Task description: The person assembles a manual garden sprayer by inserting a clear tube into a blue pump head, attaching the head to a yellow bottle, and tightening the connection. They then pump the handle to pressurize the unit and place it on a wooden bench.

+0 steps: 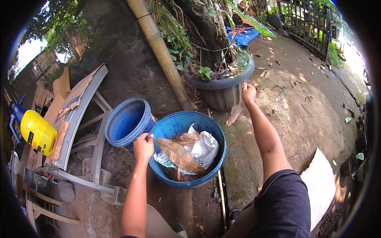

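Observation:
My left hand (pixel 143 147) is closed at the left rim of a large blue bucket (pixel 223 152), pinching the end of a big brown dry leaf (pixel 180 154). That leaf slants down across the bucket's opening. Inside lie a crumpled white sack (pixel 205 148) and a clump of brown fibres (pixel 185 138). My right hand (pixel 249 93) is stretched forward beside the rim of a dark plant pot (pixel 218 94), fingers closed. A smaller brown dry leaf (pixel 235 114), blurred, hangs beneath it; its join to the fingers is hard to see.
A smaller blue bucket (pixel 129 121) tilts against the large one. At left, a yellow spray bottle (pixel 37 133) and cardboard (pixel 61 87) rest on a grey frame (pixel 85 85). A bamboo pole (pixel 158 43) leans behind. A white sheet (pixel 318 186) lies right.

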Demonstrator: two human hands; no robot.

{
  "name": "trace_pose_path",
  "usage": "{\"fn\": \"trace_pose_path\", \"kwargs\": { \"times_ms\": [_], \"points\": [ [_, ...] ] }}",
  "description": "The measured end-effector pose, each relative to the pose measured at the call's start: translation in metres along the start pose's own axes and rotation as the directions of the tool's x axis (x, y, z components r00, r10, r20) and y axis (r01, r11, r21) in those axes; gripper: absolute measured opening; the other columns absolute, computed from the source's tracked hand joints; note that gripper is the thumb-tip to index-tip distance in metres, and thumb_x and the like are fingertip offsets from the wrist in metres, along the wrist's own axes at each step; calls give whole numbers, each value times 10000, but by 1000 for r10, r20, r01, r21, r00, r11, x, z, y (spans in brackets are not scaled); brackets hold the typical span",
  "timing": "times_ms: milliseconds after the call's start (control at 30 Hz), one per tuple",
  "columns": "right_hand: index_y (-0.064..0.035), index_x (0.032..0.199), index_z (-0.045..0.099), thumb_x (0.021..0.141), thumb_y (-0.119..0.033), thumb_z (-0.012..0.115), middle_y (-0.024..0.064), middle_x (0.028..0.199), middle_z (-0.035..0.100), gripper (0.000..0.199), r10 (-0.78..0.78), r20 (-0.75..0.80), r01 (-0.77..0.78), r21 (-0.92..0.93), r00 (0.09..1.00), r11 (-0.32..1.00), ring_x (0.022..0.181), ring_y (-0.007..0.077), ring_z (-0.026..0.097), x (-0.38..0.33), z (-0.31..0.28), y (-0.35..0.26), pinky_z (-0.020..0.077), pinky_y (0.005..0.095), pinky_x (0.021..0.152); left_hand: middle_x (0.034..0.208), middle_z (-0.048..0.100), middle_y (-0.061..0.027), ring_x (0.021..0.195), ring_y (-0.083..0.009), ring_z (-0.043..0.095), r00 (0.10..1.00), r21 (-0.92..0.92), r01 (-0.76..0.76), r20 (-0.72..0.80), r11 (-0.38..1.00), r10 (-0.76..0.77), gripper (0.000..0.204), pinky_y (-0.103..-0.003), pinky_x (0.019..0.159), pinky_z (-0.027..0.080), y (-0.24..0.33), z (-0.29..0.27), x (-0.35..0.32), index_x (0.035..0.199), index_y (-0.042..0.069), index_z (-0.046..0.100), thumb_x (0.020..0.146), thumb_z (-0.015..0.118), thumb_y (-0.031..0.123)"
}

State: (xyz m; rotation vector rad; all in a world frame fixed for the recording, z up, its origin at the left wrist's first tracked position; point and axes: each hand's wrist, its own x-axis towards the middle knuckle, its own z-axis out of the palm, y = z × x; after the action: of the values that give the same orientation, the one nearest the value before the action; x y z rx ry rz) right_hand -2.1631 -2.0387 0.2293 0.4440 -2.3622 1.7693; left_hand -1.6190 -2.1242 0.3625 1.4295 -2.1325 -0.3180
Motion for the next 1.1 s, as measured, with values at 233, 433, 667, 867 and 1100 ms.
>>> {"fn": "trace_pose_path", "kwargs": {
  "times_ms": [233,433,667,867,1100],
  "points": [
    [-40,895,781,920,-307,712,162,806,742,278,66,39,-64,-52,997,997,739,278,717,-4,-15,-1,543,404,748,1027,725,-238,998,-423,690,1000,21,-15,-12,1000,16,339,-477,865,529,2,-2,-2,1131,52,730,944,678,331],
    [-45,829,772,847,-293,768,159,837,752,248,140,62,-128,-172,988,977,764,291,727,-3,-33,-5,556,414,776,1043,720,-239,1015,-438,678,999,47,-47,-15,998,48,334,-493,871,527,7,-1,-6,1132,62,731,964,638,336],
    [30,1083,742,840,-356,806,241,1111,730,461,294,144,-242,-298,945,923,1105,350,702,-46,-35,-43,557,415,940,1083,716,-232,1051,-435,667,999,93,-11,33,996,8,342,-505,897,521,9,-9,-8,1167,87,726,985,602,349],
    [7,744,667,849,-323,735,112,581,580,353,466,447,-529,20,763,848,516,211,558,-75,-59,-81,483,399,604,1086,717,-237,1044,-443,671,999,133,-32,25,991,29,371,-516,903,527,8,-12,-17,1205,86,712,993,580,360],
    [36,689,652,931,-312,588,145,557,590,428,-292,177,241,261,940,935,515,208,587,-95,-74,-152,473,409,580,1068,717,-252,1036,-440,676,998,63,-4,67,998,0,353,-507,891,533,11,-9,-13,1177,78,724,983,595,343]
  ]
}}
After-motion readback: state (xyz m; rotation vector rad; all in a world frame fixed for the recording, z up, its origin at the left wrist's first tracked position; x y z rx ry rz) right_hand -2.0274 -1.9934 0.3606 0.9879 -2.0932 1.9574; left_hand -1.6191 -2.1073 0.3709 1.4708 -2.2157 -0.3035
